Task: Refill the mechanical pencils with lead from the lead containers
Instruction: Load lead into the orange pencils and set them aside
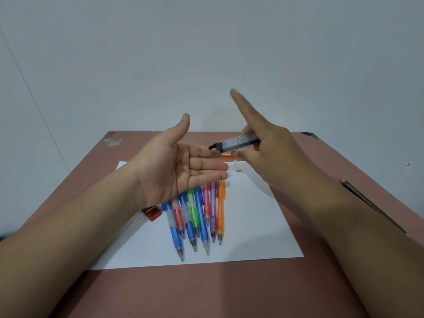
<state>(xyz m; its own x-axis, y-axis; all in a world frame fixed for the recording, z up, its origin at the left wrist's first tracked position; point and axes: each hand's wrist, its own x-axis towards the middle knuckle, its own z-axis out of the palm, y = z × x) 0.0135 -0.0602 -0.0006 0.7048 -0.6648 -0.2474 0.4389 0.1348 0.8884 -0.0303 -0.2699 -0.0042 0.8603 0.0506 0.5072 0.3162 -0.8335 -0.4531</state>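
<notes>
Eight mechanical pencils lie on the white paper at lower centre. The right hand pinches a lead container, tilted toward the flat, cupped left hand, probably to catch leads.

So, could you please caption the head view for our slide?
Right hand tilts a lead container toward the open left hand, above mechanical pencils on paper.

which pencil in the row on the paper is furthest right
The orange pencil at the right end of the row, beside the purple one. It is the only orange pencil in that row.
</notes>
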